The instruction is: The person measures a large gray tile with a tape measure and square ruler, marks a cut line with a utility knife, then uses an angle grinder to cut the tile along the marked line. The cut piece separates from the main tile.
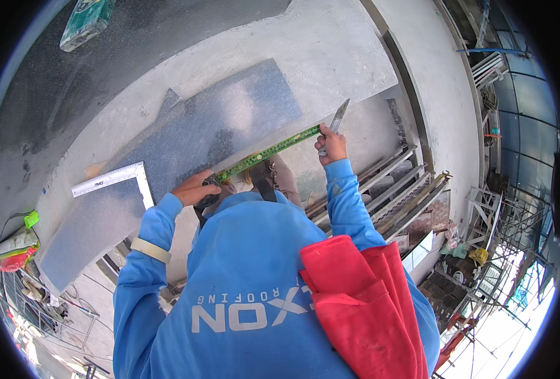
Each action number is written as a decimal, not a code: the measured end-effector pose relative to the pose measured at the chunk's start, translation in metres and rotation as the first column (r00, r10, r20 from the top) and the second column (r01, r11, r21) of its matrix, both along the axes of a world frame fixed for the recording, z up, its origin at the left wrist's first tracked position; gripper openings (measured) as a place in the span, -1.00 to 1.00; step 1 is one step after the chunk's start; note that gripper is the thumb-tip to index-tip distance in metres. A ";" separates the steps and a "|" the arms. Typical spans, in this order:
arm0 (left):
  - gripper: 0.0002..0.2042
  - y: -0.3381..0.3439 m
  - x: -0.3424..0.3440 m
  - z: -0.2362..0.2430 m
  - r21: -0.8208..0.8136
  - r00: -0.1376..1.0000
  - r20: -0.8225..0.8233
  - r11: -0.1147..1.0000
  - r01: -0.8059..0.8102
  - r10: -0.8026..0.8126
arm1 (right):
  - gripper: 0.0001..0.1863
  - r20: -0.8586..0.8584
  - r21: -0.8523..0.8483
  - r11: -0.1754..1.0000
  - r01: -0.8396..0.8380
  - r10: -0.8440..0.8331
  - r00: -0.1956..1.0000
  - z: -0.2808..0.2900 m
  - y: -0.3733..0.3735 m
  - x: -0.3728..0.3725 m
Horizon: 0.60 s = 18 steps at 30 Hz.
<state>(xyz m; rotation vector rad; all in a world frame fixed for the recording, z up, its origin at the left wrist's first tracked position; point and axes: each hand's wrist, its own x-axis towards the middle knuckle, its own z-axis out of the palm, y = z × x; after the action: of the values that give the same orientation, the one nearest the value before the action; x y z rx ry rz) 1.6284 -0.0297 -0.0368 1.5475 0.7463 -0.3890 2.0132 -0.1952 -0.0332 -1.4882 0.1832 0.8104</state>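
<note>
My left hand (193, 188) is closed around the dark case of a tape measure (209, 191) near the edge of a grey-blue speckled sheet (236, 104). From the case, its green blade (270, 150) stretches up and right to my right hand (334, 146). That hand pinches the blade's far end and also grips a grey knife (340, 115), its pointed blade sticking up past my fingers. A silver set square (111, 179) lies on the sheet to the left of my left hand. A cream ring, like a roll of tape (152, 250), sits around my left forearm.
A green and white box (87, 22) lies on the dark surface at upper left. Metal bars and rails (390, 189) run below my right hand. A red and green bag (17, 249) is at far left; scaffolding (513, 234) stands at right. Red cloth (368, 303) hangs over my right shoulder.
</note>
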 end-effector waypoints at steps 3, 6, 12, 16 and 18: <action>-0.52 0.009 -0.037 -0.002 0.003 0.977 -0.205 0.998 -0.055 0.055 | -0.78 0.076 -0.177 0.982 -0.072 0.086 0.993 -0.021 0.011 0.036; -0.61 0.005 -0.039 -0.012 0.248 0.928 -0.371 0.962 0.115 -0.015 | -0.74 0.147 -0.260 0.929 -0.264 0.309 0.940 -0.050 0.011 0.056; -0.68 -0.022 0.003 -0.069 0.475 0.973 -0.186 0.879 -0.035 0.140 | -0.71 0.536 -0.506 0.821 -0.266 0.540 0.648 -0.117 0.029 0.094; -0.67 -0.010 0.022 -0.095 0.459 0.929 -0.294 0.886 -0.068 0.224 | -0.69 0.677 -0.542 0.801 -0.255 0.595 0.433 -0.132 0.046 0.115; -0.65 0.001 0.033 -0.101 0.480 0.927 -0.306 0.876 -0.046 0.217 | -0.68 0.658 -0.521 0.802 -0.292 0.595 0.461 -0.132 0.052 0.125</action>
<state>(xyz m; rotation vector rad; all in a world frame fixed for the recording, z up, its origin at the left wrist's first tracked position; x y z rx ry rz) 1.6611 -0.0285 -0.1375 1.8857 1.2965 -0.4067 2.1380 -0.1432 -0.1651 -2.1529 -0.8668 0.4255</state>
